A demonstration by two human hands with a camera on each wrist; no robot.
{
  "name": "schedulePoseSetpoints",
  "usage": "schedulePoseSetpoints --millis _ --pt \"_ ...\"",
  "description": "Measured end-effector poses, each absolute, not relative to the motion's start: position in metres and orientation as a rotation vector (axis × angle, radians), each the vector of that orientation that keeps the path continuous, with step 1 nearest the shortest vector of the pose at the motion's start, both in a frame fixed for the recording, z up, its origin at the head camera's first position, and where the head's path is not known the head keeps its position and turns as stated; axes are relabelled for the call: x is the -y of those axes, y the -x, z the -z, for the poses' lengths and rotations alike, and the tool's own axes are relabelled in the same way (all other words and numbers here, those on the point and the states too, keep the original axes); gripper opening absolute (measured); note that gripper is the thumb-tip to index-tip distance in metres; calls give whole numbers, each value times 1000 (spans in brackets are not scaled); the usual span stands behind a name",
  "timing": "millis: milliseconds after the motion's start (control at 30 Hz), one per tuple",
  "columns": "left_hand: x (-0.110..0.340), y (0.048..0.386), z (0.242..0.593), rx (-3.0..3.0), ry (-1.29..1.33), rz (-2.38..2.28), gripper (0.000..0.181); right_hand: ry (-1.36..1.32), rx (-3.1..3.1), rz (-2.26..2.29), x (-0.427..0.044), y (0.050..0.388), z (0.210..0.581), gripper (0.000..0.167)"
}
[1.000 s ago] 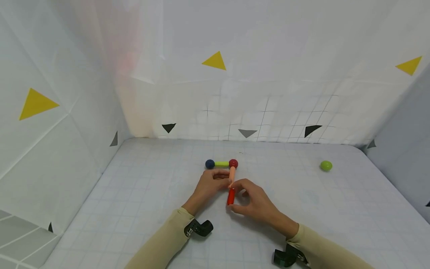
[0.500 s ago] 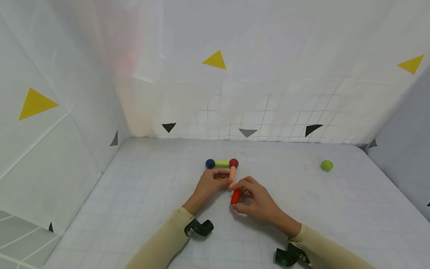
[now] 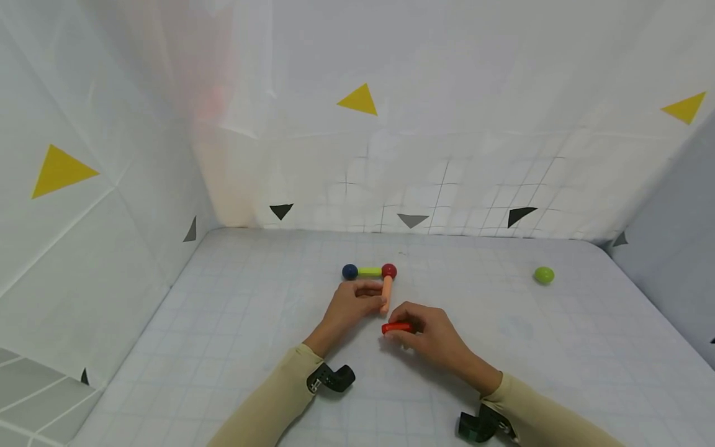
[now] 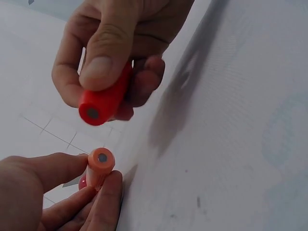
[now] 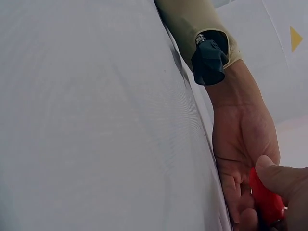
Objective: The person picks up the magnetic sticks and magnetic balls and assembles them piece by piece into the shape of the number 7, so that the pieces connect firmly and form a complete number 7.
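In the head view, my left hand [image 3: 347, 307] pinches an orange magnetic rod [image 3: 387, 290] between thumb and fingers. The rod's far end meets a red ball [image 3: 389, 270]. From that ball a yellow-green rod [image 3: 369, 272] runs left to a dark blue ball [image 3: 349, 272]. My right hand [image 3: 430, 332] grips a red magnetic rod [image 3: 395, 327], which lies crosswise just short of the orange rod. The left wrist view shows a grey metal disc in the facing end of both the red rod [image 4: 106, 101] and the orange rod [image 4: 100, 166], with a gap between them.
A green ball [image 3: 544, 275] sits alone at the right of the white, grid-marked table [image 3: 251, 298]. White sheeting [image 3: 301, 155] with yellow, black and grey triangles rises behind and at both sides. Each wrist carries a dark camera.
The red rod, first lined up end to end with the orange rod, has come away from it and turned crosswise in my right hand. My left hand stays in place.
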State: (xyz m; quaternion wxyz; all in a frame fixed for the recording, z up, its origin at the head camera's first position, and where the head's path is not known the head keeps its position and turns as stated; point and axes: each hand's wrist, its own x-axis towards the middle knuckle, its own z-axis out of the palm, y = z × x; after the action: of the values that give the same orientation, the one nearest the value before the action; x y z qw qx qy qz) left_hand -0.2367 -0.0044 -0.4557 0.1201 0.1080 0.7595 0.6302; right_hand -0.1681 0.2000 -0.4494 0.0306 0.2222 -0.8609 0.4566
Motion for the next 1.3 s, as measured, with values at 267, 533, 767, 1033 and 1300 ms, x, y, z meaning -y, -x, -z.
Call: schedulePoseSetpoints --millis 267,533,767,1033,1300 --pt "5 236 455 -2237 -306 -1817 30 -738 2609 -1342 -202 169 452 26" --pt "5 238 456 -2228 -348 -1835 31 -748 2618 -1291 -204 169 450 34" --pt "4 239 457 -2217 -332 -1848 30 -787 2665 -1374 -206 169 448 35" --pt "4 238 456 -2227 -320 -1841 31 -800 2757 -1463 -206 169 446 47" --pt "4 237 457 -2216 -321 -1857 31 -849 2768 -1620 -207 170 446 57"
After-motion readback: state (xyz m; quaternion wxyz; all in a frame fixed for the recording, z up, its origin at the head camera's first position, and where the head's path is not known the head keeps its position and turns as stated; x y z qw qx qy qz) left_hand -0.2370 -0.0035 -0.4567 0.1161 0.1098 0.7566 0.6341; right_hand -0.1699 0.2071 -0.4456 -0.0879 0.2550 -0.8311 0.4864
